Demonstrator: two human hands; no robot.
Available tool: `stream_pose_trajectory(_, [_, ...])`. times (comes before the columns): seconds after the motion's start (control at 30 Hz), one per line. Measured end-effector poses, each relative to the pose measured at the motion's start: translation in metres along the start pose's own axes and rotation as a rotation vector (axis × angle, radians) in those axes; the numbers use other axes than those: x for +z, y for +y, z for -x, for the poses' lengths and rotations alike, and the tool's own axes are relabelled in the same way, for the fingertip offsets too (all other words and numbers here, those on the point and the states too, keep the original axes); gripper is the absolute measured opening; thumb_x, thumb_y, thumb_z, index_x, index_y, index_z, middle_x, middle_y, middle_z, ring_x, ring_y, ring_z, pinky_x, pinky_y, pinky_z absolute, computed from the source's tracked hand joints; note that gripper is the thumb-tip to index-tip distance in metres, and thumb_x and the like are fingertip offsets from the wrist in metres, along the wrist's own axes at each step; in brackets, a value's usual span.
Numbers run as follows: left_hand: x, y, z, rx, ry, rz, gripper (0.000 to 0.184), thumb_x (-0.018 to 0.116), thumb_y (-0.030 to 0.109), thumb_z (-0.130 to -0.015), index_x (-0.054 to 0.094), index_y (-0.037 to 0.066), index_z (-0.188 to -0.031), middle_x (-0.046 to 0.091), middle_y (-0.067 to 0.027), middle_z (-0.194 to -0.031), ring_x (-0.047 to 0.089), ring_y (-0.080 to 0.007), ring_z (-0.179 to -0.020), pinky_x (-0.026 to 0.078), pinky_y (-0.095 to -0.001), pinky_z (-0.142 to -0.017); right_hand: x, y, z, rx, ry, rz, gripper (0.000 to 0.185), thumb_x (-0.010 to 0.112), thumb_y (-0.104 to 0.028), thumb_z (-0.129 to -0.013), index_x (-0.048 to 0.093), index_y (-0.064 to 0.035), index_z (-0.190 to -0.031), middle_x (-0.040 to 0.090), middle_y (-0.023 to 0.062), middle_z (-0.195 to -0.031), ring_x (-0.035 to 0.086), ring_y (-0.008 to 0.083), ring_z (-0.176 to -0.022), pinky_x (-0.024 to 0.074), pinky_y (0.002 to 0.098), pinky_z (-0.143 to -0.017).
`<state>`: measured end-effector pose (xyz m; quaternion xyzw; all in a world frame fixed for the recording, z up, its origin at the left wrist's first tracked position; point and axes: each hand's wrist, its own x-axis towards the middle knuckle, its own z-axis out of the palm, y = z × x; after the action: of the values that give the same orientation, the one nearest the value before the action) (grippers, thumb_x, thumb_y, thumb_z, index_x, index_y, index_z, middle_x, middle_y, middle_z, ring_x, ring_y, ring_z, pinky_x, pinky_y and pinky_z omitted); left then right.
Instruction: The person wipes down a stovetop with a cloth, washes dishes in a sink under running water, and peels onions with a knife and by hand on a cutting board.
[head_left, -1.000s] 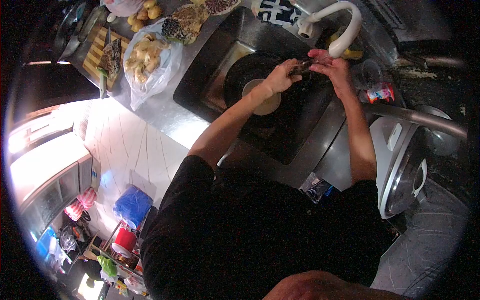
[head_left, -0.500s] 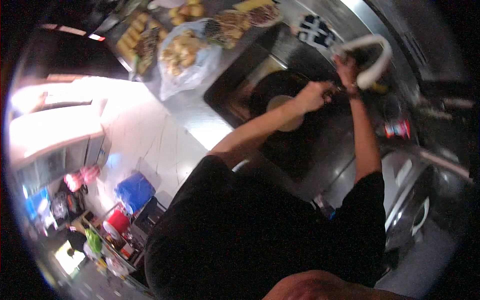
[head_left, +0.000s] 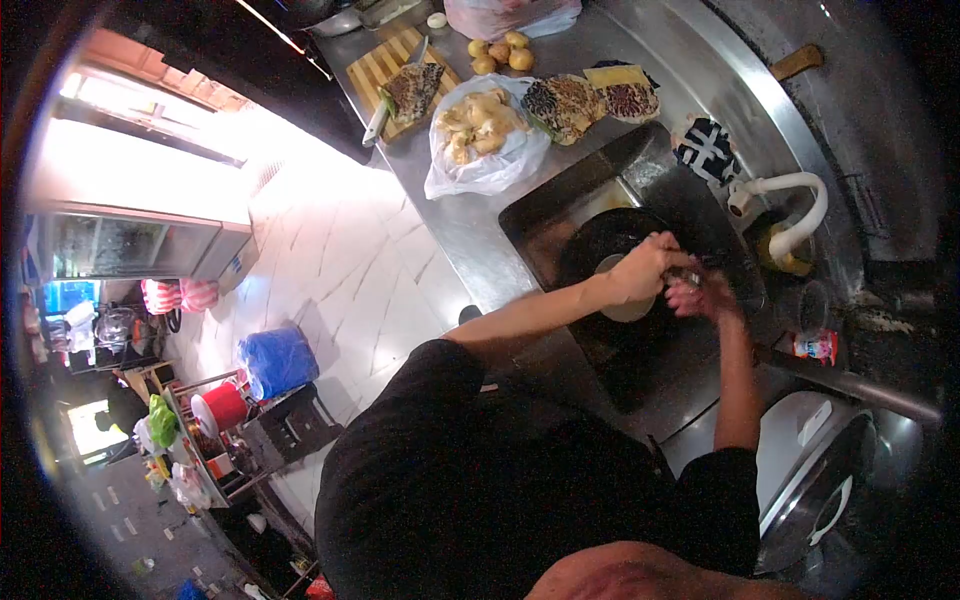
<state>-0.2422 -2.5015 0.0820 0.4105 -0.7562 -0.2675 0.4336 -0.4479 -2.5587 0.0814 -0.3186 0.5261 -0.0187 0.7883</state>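
Note:
My left hand (head_left: 645,268) is closed over the sink (head_left: 520,215), its fingers bent around a small dark thing (head_left: 684,274) that I cannot make out. Facing it, my right hand (head_left: 705,296) is curled against the same dark thing, slightly blurred. Beneath them a dark round pan (head_left: 590,235) sits in the sink. A pale round piece (head_left: 628,303) shows under my left wrist, partly covered by it. The white faucet (head_left: 800,185) curves over the sink's far right corner, apart from both hands.
On the steel counter lie a plastic bag of pale yellowish pieces (head_left: 480,125), patterned cloths or pads (head_left: 565,105), potato-like items (head_left: 520,60) and a cutting board (head_left: 375,65). A knife (head_left: 376,122) rests at its edge. Right of the sink are a bar (head_left: 850,383) and a large lid (head_left: 825,500).
My right hand has come away from the faucet, down to my left hand over the sink. The whole view has shifted, so the counter appears further right.

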Motion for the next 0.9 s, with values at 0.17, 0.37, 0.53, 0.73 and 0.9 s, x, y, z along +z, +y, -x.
stream_pose_trajectory(0.17, [0.019,0.034,0.065,0.058,-0.195,-0.103,0.039,0.067,0.016,-0.063,0.061,0.013,-0.102,0.053,-0.0138,-0.104,0.048,-0.0318,-0.104,0.042,-0.0395,-0.089,0.024,0.115,-0.003,-0.427,0.194,-0.108,0.039,0.054,-0.038,-0.083,0.055,-0.0046,-0.102,0.06,0.0091,-0.078,0.057,0.0203,-0.058,0.0481,0.0325,-0.049])
stream_pose_trajectory(0.37, [-0.027,0.07,0.065,0.212,-0.46,-0.072,0.036,0.065,0.016,-0.064,0.059,0.011,-0.1,0.053,-0.0139,-0.111,0.049,-0.0328,-0.105,0.041,-0.04,-0.091,0.032,0.141,0.02,-0.374,0.032,-0.078,0.022,0.056,-0.023,-0.084,0.053,-0.005,-0.096,0.051,0.0022,-0.062,0.049,0.0119,-0.045,0.0404,0.0263,-0.039])
stream_pose_trajectory(0.53, [-0.115,0.106,0.012,-0.012,-0.578,0.432,0.035,0.055,0.024,-0.084,0.053,0.008,-0.114,0.057,-0.0133,-0.106,0.054,-0.0334,-0.098,0.043,-0.0428,-0.086,0.124,0.105,0.082,-0.404,0.731,0.124,0.019,0.053,-0.024,-0.087,0.05,-0.0073,-0.095,0.044,0.0024,-0.054,0.042,0.0127,-0.037,0.0365,0.0286,-0.033])
stream_pose_trajectory(0.73, [-0.123,0.01,0.068,0.146,-0.427,-0.669,0.049,0.055,0.037,-0.08,0.045,0.026,-0.127,0.024,-0.0189,-0.139,0.017,-0.0444,-0.129,0.024,-0.0647,-0.097,0.157,0.148,0.065,-0.17,0.66,0.152,0.024,0.045,-0.03,-0.092,0.047,-0.0069,-0.089,0.04,0.0004,-0.05,0.039,0.011,-0.036,0.0322,0.0277,-0.032])
stream_pose_trajectory(0.9, [-0.204,-0.008,0.092,0.227,-0.33,-0.723,0.043,0.052,0.034,-0.082,0.048,0.024,-0.124,0.023,-0.0159,-0.14,0.016,-0.0423,-0.13,0.028,-0.0628,-0.095,0.166,0.159,0.043,-0.451,1.116,0.304,0.024,0.045,-0.025,-0.09,0.05,-0.0053,-0.103,0.042,0.0034,-0.054,0.04,0.0135,-0.04,0.0338,0.0302,-0.036])
